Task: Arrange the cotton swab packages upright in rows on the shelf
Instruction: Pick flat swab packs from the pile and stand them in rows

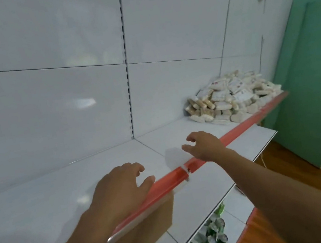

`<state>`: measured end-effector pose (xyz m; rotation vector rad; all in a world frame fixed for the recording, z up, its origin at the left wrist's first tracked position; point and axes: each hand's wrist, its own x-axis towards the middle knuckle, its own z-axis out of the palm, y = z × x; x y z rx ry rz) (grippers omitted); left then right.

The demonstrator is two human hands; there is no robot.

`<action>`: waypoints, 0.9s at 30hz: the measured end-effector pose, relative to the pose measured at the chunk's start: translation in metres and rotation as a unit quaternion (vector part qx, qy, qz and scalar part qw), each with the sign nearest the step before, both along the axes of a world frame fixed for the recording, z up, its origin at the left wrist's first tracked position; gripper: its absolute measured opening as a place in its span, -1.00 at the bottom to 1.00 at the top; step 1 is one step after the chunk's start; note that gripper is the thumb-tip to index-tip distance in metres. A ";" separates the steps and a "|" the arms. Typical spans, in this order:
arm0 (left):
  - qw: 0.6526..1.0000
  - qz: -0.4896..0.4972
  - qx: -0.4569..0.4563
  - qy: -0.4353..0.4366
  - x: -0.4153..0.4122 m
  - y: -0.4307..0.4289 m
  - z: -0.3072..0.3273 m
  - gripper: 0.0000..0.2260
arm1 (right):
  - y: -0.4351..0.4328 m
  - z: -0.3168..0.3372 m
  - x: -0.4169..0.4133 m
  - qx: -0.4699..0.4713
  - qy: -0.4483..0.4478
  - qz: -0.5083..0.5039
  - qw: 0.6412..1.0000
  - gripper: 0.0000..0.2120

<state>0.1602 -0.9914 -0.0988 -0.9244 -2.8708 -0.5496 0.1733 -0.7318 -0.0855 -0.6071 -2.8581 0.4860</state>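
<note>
A loose heap of cotton swab packages (233,98), white and beige, lies at the far right end of the white shelf (65,189). My left hand (117,188) hovers over the shelf's front part with fingers relaxed and holds nothing. My right hand (203,146) reaches over the red front rail (240,132) with fingers loosely spread, also holding nothing. Both hands are well left of the heap and apart from it. No package stands upright on the shelf.
A white back panel with a slotted upright (126,64) rises behind the shelf. A lower white shelf (211,188) juts out below, with green packages (210,236) beneath it. A green door (311,78) stands at the right above a wooden floor.
</note>
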 end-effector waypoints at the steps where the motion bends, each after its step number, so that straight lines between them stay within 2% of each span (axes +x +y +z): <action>1: 1.000 0.001 0.005 0.001 -0.006 0.028 -0.001 -0.60 | 0.029 -0.001 -0.004 -0.002 0.003 -0.007 1.000 -0.54; 7: 0.999 0.022 0.008 -0.029 -0.032 0.181 -0.007 -0.61 | 0.190 -0.012 -0.034 -0.048 0.031 -0.020 0.998 -0.52; 12: 0.998 0.039 0.001 -0.043 -0.051 0.270 -0.007 -0.59 | 0.282 -0.010 -0.061 -0.069 0.068 -0.044 0.994 -0.51; 17: 0.998 0.057 -0.004 -0.016 -0.069 0.323 -0.003 -0.61 | 0.335 -0.003 -0.091 0.010 0.111 -0.050 0.992 -0.53; 21: 0.999 0.046 -0.012 -0.004 -0.086 0.348 0.000 -0.60 | 0.363 -0.002 -0.118 0.070 0.095 -0.037 0.992 -0.49; 23: 0.999 0.035 0.000 -0.017 -0.096 0.358 0.001 -0.60 | 0.372 -0.004 -0.129 0.020 0.106 -0.032 0.994 -0.44; 27: 0.999 0.006 0.023 -0.031 -0.122 0.379 0.004 -0.60 | 0.385 -0.002 -0.141 -0.073 0.192 -0.077 0.976 -0.43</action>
